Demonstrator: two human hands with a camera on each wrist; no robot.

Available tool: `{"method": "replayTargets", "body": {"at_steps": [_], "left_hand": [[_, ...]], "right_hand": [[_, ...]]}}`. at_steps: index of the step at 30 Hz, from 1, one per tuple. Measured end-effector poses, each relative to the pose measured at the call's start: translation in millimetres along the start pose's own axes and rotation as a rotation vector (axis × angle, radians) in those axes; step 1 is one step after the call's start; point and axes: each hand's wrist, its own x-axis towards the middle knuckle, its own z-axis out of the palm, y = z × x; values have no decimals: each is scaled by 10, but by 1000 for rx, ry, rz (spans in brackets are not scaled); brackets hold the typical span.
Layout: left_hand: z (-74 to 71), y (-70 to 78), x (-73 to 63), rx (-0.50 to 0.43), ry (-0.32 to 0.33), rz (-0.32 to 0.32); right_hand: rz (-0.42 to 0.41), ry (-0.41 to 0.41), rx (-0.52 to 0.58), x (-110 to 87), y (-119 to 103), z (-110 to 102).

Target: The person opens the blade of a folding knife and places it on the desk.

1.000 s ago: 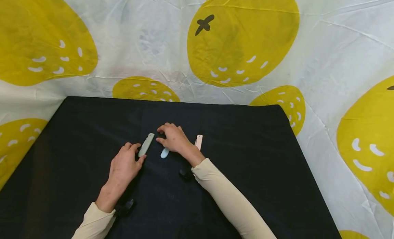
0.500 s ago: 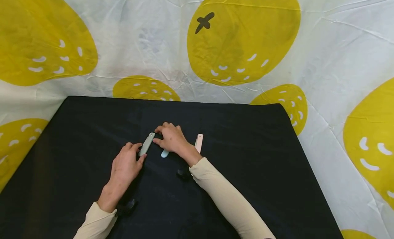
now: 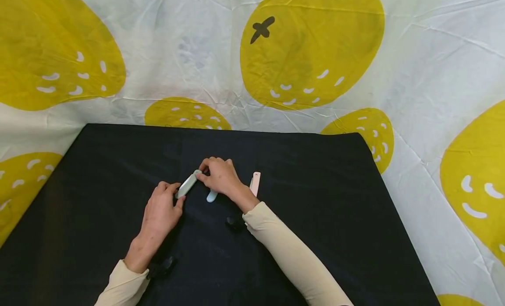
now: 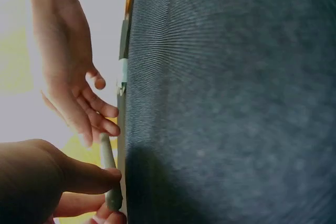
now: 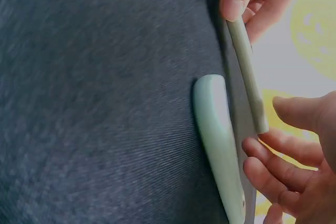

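My left hand (image 3: 159,211) pinches the near end of a slim grey-green folding knife (image 3: 187,186), its thumb and fingers on either side. In the right wrist view this knife (image 5: 245,66) is raised off the cloth and seen edge-on. Around its far end is my right hand (image 3: 222,176); a fingertip seems to touch it, while the thumb (image 5: 294,113) stands apart. A light blue folding knife (image 3: 211,196) lies under my right hand, partly hidden in the head view. Behind my right wrist rests a pink folding knife (image 3: 255,183), its lower part covered.
A black cloth (image 3: 315,201) covers the table. Behind it hangs a white sheet (image 3: 189,47) printed with large yellow fruit shapes. Dark wrist cameras sit below both wrists, close to the cloth.
My right hand has moved slightly left to the grey-green knife's far end. That knife has turned a little, its far end swinging right. The light blue and pink knives stay put.
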Motion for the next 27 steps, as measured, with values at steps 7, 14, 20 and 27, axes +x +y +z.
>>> {"method": "replayTargets", "body": {"at_steps": [7, 14, 20, 27], "left_hand": [[-64, 8, 42, -120, -25, 1], [-113, -22, 94, -230, 9, -7], [-159, -47, 145, -282, 3, 15], [-223, -91, 158, -391, -85, -76]], "right_hand": [[90, 49, 330, 11, 15, -68], [60, 26, 562, -30, 52, -173], [66, -39, 707, -102, 101, -247], [43, -130, 824, -163, 135, -275]]}}
